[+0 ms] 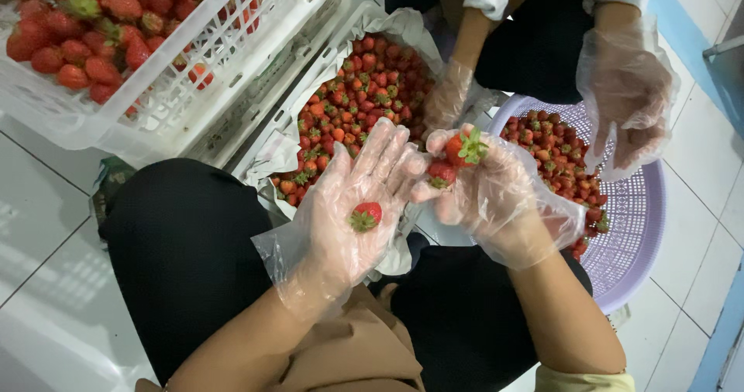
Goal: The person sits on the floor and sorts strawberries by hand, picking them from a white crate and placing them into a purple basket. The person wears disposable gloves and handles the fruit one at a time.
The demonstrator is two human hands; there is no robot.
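Resting in the flat, spread palm of the left hand, sheathed in a crinkly clear plastic glove, was a small red strawberry, while the gloved right hand pinched two leafy strawberries above a lilac perforated plastic basket.

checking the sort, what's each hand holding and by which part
Left hand: one strawberry lying loose on the open palm. Right hand: two strawberries, pinched round their sides at the fingertips, green caps showing.
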